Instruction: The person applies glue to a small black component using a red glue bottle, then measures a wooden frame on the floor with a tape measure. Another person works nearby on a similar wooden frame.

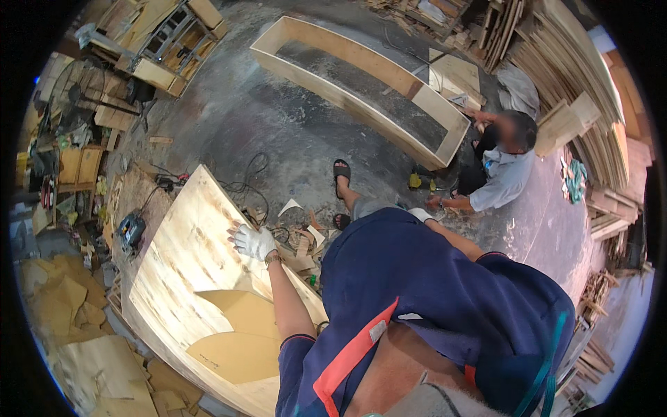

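Observation:
My left hand (253, 242), in a white work glove with bare fingertips, rests with spread fingers on a pale plywood sheet (187, 243). Nothing is held in it. On the near part of that sheet lie tan curved panels (240, 356), like cut templates. My right hand (420, 214), also gloved in white, shows only in part past my dark blue shirt (424, 278); its fingers are hidden. Left of the sheet, a corded power tool (130, 229), perhaps a jigsaw, sits on a board.
A co-worker (504, 167) crouches at the right beside a long open wooden frame (354, 97). Wood scraps (302, 247) and black cables (256, 174) lie on the floor ahead of me. Stacked boards (577, 90) lean at the far right; tan sheets (104, 368) pile up at lower left.

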The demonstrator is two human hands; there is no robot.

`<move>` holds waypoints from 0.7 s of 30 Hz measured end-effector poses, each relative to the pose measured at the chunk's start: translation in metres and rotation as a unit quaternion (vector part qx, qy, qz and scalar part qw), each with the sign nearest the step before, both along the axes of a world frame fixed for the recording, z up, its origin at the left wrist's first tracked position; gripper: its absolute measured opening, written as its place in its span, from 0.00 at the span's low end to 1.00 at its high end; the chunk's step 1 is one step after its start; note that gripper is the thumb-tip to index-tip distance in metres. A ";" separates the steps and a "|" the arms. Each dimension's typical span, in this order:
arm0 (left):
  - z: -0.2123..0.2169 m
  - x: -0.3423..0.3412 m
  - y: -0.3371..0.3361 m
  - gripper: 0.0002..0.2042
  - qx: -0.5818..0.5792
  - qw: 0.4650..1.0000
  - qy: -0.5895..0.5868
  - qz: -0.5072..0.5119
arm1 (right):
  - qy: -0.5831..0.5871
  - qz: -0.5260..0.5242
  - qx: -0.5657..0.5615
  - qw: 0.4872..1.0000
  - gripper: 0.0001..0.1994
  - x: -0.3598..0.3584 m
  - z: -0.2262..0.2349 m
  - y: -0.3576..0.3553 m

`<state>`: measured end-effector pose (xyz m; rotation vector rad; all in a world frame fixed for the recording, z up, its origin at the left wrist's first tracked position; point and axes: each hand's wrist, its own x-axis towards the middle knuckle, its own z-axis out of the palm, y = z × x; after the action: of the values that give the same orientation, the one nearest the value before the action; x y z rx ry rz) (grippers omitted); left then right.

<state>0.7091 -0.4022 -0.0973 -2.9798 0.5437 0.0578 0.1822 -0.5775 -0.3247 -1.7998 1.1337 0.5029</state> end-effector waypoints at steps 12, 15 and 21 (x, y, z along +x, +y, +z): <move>-0.014 -0.002 0.008 0.48 0.030 0.997 -0.074 -0.007 | -0.020 0.001 -0.078 0.997 0.24 0.042 0.041 -0.026; -0.010 -0.011 -0.007 0.46 -0.006 0.999 -0.034 -0.022 | -0.023 0.046 -0.057 0.997 0.22 -0.007 -0.004 -0.025; -0.019 0.006 0.016 0.45 0.032 0.997 -0.069 -0.014 | 0.048 -0.079 0.104 0.990 0.25 0.017 0.052 0.012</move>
<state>0.7147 -0.3859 -0.1160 -2.8851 0.5547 -0.1300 0.1991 -0.5656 -0.2732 -1.5057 1.2319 0.5962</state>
